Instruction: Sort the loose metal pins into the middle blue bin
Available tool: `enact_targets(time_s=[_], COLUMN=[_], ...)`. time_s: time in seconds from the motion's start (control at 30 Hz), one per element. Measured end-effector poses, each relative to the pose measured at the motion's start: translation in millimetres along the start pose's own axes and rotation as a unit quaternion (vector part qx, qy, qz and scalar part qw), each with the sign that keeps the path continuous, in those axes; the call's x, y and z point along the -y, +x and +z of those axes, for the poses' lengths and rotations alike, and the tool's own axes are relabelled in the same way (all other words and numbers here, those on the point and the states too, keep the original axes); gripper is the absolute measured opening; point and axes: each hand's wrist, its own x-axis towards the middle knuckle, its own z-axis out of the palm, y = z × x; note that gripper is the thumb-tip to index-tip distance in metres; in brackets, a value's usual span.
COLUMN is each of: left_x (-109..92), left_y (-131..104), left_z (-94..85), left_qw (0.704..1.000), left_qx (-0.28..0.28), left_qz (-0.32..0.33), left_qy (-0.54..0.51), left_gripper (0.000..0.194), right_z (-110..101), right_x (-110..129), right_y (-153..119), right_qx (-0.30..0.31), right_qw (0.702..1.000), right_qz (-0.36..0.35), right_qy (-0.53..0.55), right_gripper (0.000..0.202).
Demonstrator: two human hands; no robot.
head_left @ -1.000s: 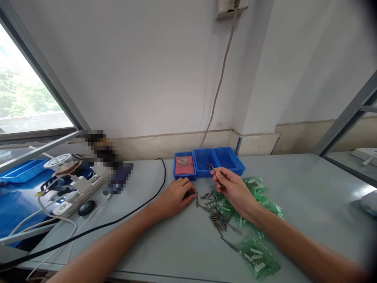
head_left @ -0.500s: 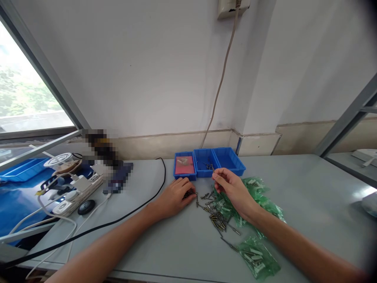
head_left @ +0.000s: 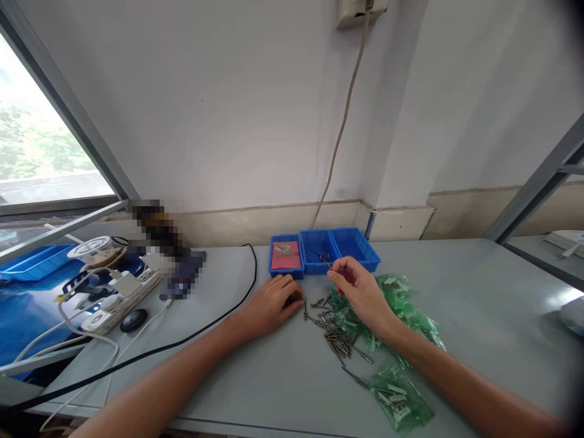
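Observation:
My left hand (head_left: 272,302) rests on the table, fingers curled over several small metal pins (head_left: 292,300) that show between thumb and fingers. My right hand (head_left: 358,289) is raised at the front edge of the middle blue bin (head_left: 314,267). Its thumb and forefinger pinch a slim metal pin (head_left: 329,265), mostly covered by the fingertips. A few similar pins lie inside that bin. Between my hands a loose heap of metal pins (head_left: 337,340), some brass-coloured, spreads over the table. Under and beside my right forearm lie green plastic bags (head_left: 401,298) with small pieces in them.
A left blue bin (head_left: 286,274) holds a red sheet and a small clear packet; a right blue bin (head_left: 358,243) adjoins the middle one. Another green bag (head_left: 399,398) lies near the front. A black cable (head_left: 214,322), power strip (head_left: 118,304) and mouse (head_left: 134,320) are leftward.
My right hand has shifted very slightly left and down at the bin's front edge, still pinching the pin. My left hand has stayed in place.

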Motion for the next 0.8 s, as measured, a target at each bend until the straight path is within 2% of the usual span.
enact_targets(time_s=[0.3, 0.8], left_x=[1, 2], left_y=[0, 0], left_z=[0.8, 1.6], left_qw=[1.000, 1.000], left_qx=[0.003, 0.002], left_qz=[-0.002, -0.001], left_qy=[0.003, 0.004], left_gripper=[0.008, 0.009], right_z=[2, 2], right_x=[5, 10], right_y=[-2, -1], right_qx=[0.008, 0.001], right_qw=[0.999, 0.986], right_qz=[0.010, 0.092], right_qy=[0.031, 0.138], right_gripper=[0.022, 0.024])
